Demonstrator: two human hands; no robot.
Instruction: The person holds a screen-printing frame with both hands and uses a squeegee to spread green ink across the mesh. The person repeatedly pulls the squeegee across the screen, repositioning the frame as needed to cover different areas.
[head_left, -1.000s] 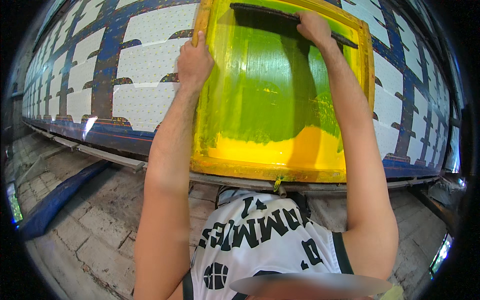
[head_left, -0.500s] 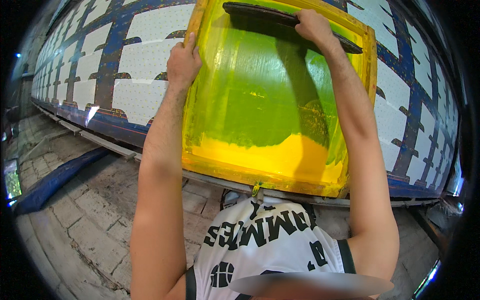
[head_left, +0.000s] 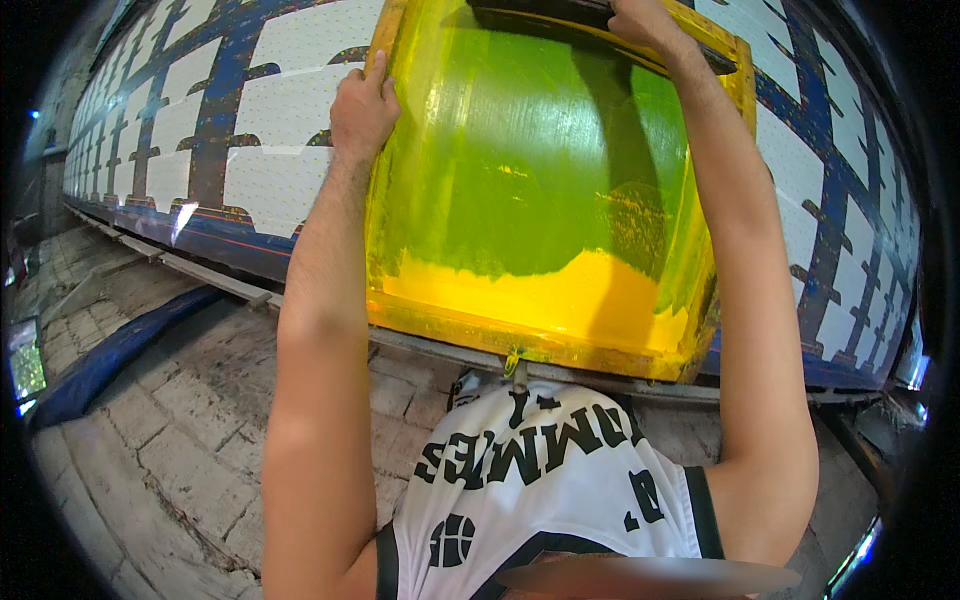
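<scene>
A yellow-stained screen printing frame (head_left: 520, 345) lies in front of me, its mesh (head_left: 500, 170) showing green. Bright yellow ink (head_left: 595, 295) is pooled along the near end of the mesh. My left hand (head_left: 362, 112) is closed on the left rail of the frame, one finger stretched along it. At the far end, my right hand (head_left: 643, 22) grips a long dark squeegee (head_left: 560, 24), which lies crosswise inside the frame. The top of the squeegee is partly cut off by the picture's upper edge.
The frame rests on a long table with rows of white dotted fabric pieces (head_left: 280, 190) on a dark blue, speckled surface. A rail (head_left: 225, 280) runs along the near table edge. Below is a brick floor (head_left: 190, 440) with a rolled blue sheet (head_left: 120, 355) at the left.
My right hand and the squeegee have moved farther away, toward the frame's far end. The left hand stays on the left rail. The frame's near end has tilted or shifted slightly in view.
</scene>
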